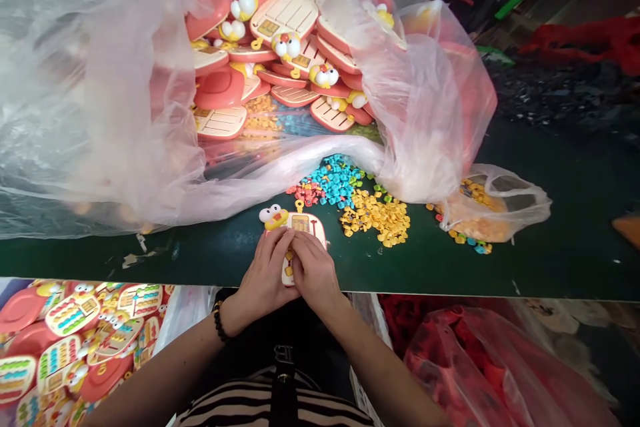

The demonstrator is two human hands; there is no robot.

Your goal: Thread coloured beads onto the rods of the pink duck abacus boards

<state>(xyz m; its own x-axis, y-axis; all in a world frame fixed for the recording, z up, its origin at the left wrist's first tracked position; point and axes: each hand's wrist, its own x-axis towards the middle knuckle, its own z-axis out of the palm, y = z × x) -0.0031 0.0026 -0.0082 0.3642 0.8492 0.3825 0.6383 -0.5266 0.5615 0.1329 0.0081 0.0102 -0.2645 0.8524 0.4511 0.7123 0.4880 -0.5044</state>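
At the table's front edge I see a cream toy board (315, 227) with a red back, slots, a yellow loop and a duck-like head (273, 215) with bulging white eyes. My left hand (263, 268) wraps its left side and grips it, with the fingers over the face. My right hand (316, 269) lies over the board's right side, its thumb and fingertips pinched together near the left fingers. What that pinch holds is hidden. Two yellow beads (289, 265) show on the board between the hands. Just beyond are loose yellow beads (383, 217), blue beads (336, 180) and red beads (306, 193).
A large clear plastic bag (100, 93) spreads across the back, full of similar toy boards (287, 13). To the right lies a small bag of yellow beads (483, 213). Bead-filled boards (75, 315) fill a container at lower left. Red items in plastic (465, 360) sit at lower right.
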